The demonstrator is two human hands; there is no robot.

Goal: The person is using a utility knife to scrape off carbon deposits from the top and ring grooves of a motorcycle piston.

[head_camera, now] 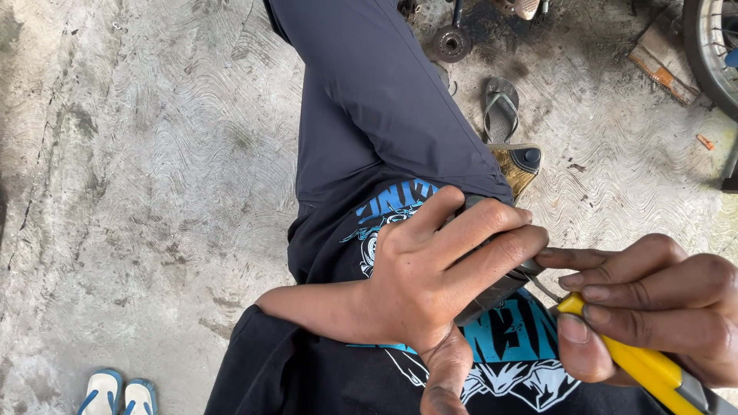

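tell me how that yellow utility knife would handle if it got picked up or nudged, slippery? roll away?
The yellow utility knife looks rigid: its handle runs straight through the right hand. It probably would not roll far, since the body looks flat-sided rather than round. The smooth, plastic-looking surface could be a bit slippery, and the thin blade near the left hand likely calls for care.

I see a yellow plastic utility knife [644,367], black cotton shirt [307,369] with blue-white print, and grey swirl-patterned concrete floor [154,154].

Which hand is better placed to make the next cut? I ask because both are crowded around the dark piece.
The right hand, probably. It already grips the yellow utility knife, whose blade tip meets the dark piece. The left hand is wrapped around that piece, bracing it against the lap.
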